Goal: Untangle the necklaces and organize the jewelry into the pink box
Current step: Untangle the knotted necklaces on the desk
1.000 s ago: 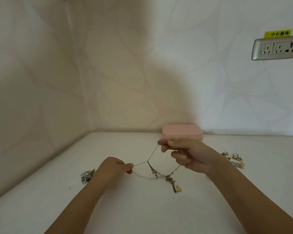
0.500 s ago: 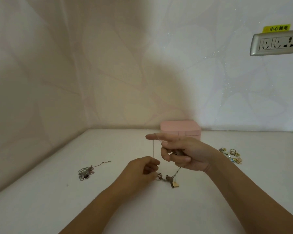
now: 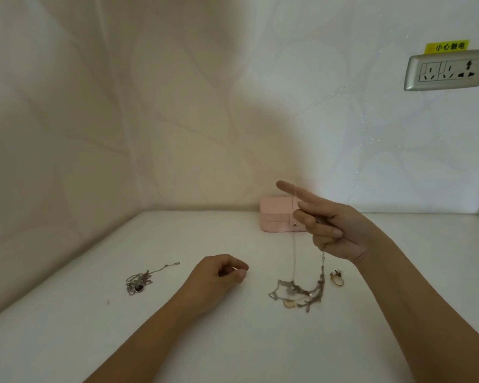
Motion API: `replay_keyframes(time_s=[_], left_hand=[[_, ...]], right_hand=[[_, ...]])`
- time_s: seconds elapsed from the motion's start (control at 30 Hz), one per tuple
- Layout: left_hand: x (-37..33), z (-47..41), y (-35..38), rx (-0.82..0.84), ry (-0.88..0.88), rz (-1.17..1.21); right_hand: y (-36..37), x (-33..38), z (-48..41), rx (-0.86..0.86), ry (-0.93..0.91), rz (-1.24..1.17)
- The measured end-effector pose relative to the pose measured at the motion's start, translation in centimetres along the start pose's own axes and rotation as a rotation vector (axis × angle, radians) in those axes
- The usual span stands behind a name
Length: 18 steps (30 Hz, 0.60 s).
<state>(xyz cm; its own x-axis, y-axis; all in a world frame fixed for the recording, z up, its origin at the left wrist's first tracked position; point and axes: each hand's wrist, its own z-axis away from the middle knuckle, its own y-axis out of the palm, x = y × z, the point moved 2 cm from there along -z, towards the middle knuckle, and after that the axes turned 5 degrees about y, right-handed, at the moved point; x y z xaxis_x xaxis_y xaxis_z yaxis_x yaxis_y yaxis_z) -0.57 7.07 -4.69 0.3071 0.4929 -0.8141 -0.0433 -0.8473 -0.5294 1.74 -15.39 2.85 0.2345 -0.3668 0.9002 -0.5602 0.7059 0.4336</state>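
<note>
head view: tangled necklaces (image 3: 299, 291), one lot in hand

right hand (image 3: 332, 230): raised, chain draped over straight forefinger, other fingers curled on it; tangle hangs down onto white table (image 3: 67, 341)
left hand (image 3: 219, 275): well apart, curled on table; contents cannot be told
pink box (image 3: 277, 217): closed, at back wall
second chain heap (image 3: 138, 280): left of left hand

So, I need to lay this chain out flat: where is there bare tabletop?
Bare tabletop lies between the forearms, and behind the left hand, between the silver chain pile and the pink box. Crowded under the right hand: the dangling necklace tangle and a gold ring.
</note>
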Motion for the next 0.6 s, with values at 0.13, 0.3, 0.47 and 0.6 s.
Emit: replay_keyframes(time_s=[0.13,0.3,0.47,0.6], left_hand=[[-1.0,0.5,1.3,0.025,0.19,-0.18],[-2.7,1.5,4.6,0.28,0.494,-0.376],[-3.2,2.1,5.5,0.412,0.441,-0.53],[-3.9,2.0,4.2,0.385,0.412,-0.576]], right_hand=[[0.1,-0.1,0.0,0.028,0.008,0.013],[0.0,0.0,0.3,-0.005,-0.005,0.023],[-0.3,0.3,0.4,-0.029,-0.015,0.051],[-1.3,0.6,0.4,-0.113,-0.017,0.098]])
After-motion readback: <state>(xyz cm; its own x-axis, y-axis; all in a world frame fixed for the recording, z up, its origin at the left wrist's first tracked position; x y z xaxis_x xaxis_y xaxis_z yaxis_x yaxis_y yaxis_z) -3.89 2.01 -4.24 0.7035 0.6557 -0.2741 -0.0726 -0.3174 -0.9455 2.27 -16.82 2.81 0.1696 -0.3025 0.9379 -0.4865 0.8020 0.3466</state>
